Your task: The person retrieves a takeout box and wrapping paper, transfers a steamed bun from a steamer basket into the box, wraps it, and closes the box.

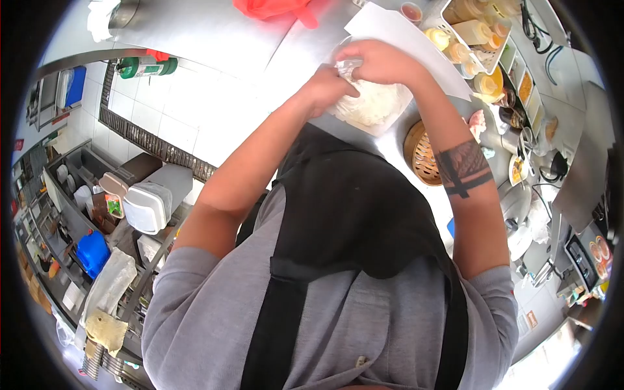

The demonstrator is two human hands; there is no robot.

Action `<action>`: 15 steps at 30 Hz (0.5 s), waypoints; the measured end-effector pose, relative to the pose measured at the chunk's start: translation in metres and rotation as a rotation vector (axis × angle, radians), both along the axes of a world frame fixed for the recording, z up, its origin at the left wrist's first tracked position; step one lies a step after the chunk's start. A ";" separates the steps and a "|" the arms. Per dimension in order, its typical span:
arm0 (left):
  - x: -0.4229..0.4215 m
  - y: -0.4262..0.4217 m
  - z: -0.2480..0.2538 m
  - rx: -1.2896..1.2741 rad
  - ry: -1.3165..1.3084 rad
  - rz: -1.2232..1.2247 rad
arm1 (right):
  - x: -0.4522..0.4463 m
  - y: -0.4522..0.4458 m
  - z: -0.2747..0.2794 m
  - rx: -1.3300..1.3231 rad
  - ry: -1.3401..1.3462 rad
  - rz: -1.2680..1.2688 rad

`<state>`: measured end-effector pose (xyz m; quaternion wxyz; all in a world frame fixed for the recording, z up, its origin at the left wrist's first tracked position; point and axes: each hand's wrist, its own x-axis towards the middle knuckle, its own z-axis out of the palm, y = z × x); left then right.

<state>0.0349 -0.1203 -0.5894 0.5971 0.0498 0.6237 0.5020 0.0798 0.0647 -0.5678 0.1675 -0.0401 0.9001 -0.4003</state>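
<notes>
A clear plastic bag [374, 107] filled with something white and crumbly lies on the metal counter in front of me. My left hand [327, 91] is at the bag's left side, its fingers closed on the gathered plastic. From above, my right hand [377, 62] curls over the bag's mouth and grips the crumpled film next to my left fingers. What the white contents are, I cannot make out. Behind the bag lies a sheet of white paper [406, 39], and a round bamboo steamer [419, 153] stands near my right forearm.
A white basket [484, 62] of squeeze bottles stands at the back right, with a small cup of red sauce [411, 12] beside it. Red plastic [276, 8] lies on the far counter [214, 29]. Lidded bins [146, 208] and shelving are at the left.
</notes>
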 end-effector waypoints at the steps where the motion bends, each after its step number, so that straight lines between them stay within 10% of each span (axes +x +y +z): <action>1: 0.000 0.000 -0.005 0.022 -0.015 -0.009 | 0.007 0.000 0.007 0.003 0.000 -0.005; 7: -0.006 0.000 0.012 -0.049 0.154 -0.071 | 0.095 -0.031 0.065 0.185 0.098 -0.426; 15: -0.013 -0.005 0.054 -0.232 0.743 -0.502 | 0.158 -0.070 -0.008 0.549 0.380 -0.514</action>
